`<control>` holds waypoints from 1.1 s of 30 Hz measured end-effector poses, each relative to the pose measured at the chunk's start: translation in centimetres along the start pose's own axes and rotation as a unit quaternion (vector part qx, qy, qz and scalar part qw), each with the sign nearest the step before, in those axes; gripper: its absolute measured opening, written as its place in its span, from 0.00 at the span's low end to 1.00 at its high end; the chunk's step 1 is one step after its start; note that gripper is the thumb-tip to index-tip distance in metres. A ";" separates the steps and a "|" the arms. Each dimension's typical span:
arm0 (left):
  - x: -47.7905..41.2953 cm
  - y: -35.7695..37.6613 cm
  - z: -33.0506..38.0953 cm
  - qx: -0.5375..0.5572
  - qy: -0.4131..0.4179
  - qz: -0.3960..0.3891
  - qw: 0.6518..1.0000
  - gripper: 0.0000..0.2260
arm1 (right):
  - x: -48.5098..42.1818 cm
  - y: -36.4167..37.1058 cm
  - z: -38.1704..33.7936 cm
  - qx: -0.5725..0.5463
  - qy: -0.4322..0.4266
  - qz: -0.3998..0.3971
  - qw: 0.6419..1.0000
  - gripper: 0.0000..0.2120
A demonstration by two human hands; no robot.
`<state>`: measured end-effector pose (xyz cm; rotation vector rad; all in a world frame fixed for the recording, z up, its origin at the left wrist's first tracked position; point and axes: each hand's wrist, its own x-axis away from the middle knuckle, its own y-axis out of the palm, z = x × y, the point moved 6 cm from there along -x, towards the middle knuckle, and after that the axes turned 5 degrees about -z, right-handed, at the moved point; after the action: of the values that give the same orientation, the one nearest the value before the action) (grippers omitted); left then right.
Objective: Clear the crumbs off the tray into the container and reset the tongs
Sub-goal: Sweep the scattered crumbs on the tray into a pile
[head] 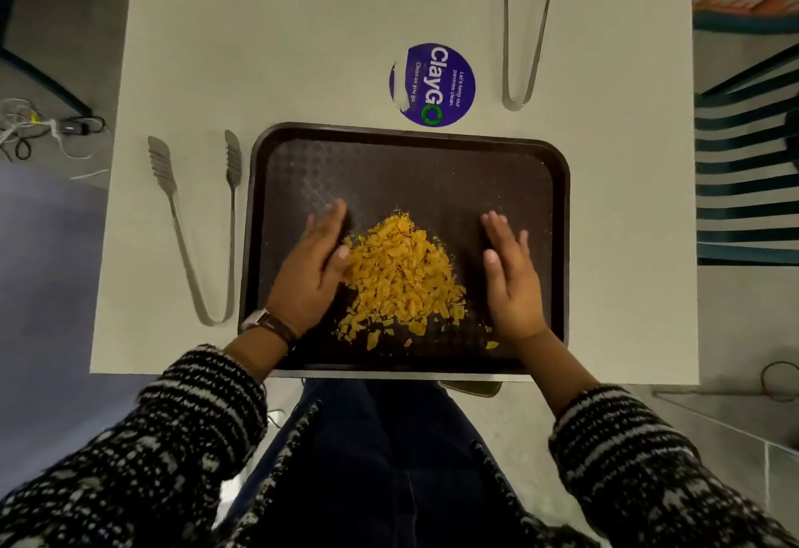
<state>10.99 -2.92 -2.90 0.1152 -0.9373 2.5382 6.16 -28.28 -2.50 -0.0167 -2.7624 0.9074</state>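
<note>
A dark brown tray (406, 158) lies at the near edge of the white table. A heap of orange crumbs (402, 275) sits in its near middle. My left hand (313, 271) stands on edge against the left side of the heap, fingers flat and together. To the right of the heap is my right hand (510, 284), also on edge, a small gap from the crumbs. Neither hand holds anything. One pair of metal tongs (203, 232) lies left of the tray, another pair of tongs (525, 28) at the far right. No container is in view.
A round purple sticker (432, 85) is stuck on the table (302, 28) just beyond the tray. A chair with dark slats (748, 149) stands right of the table. Cables (39, 128) lie on the floor at the left.
</note>
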 end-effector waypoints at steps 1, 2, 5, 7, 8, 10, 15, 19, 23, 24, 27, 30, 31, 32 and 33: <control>0.5 -0.4 -0.8 -0.004 -0.033 0.036 0.999 0.27 | 0.6 -0.4 1.1 0.022 0.025 0.015 0.999 0.29; 1.0 -0.6 -1.3 -0.012 -0.063 0.064 0.996 0.27 | 1.2 -0.5 1.9 0.041 0.051 0.027 0.998 0.29; 1.6 0.1 -1.7 -0.050 -0.122 0.096 0.987 0.29 | 2.0 1.0 2.6 0.111 0.087 0.040 0.989 0.29; 1.2 1.3 -1.0 -0.066 -0.132 0.096 0.984 0.29 | 1.7 2.5 1.8 0.142 0.085 0.038 0.985 0.30; 0.9 2.1 -0.6 -0.065 -0.130 0.092 0.985 0.29 | 1.3 3.3 1.0 0.140 0.075 0.035 0.987 0.30; 0.2 3.8 0.8 -0.045 -0.108 0.073 0.990 0.29 | 0.6 5.2 -0.8 0.114 0.037 0.012 0.993 0.32; -0.5 6.7 3.7 0.092 -0.045 0.005 0.995 0.28 | -0.4 8.2 -4.8 -0.073 -0.007 -0.058 0.996 0.36; 0.9 4.7 2.5 0.151 -0.087 0.025 0.984 0.28 | -0.1 4.3 -3.3 -0.064 -0.019 -0.037 0.997 0.29; 2.3 2.6 0.3 0.017 -0.043 -0.093 0.995 0.39 | 0.5 0.1 -0.2 0.198 -0.118 -0.199 0.953 0.41; 2.7 2.4 -0.1 -0.052 -0.009 -0.139 0.989 0.44 | 0.9 -0.4 0.9 0.283 -0.137 -0.249 0.916 0.46; 3.7 2.3 -1.6 -0.233 0.082 -0.218 0.944 0.55 | 2.1 -1.4 3.4 0.442 -0.196 -0.325 0.813 0.53; 3.9 1.8 -2.5 -0.327 0.114 -0.223 0.911 0.57 | 2.1 -1.6 4.5 0.487 -0.201 -0.332 0.782 0.55; 3.7 1.7 -2.6 -0.341 0.109 -0.225 0.906 0.57 | 1.9 -1.4 4.3 0.492 -0.199 -0.329 0.781 0.55; 3.4 1.7 -2.6 -0.349 0.104 -0.228 0.903 0.58 | 1.6 -1.0 4.1 0.493 -0.199 -0.327 0.781 0.56; 3.2 1.7 -2.5 -0.353 0.101 -0.228 0.902 0.58 | 1.4 -0.4 3.6 0.490 -0.202 -0.325 0.783 0.57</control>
<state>7.54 -1.37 -5.15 -0.1334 -1.4743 1.6328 4.03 -30.59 -4.80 1.3242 -1.9186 2.0940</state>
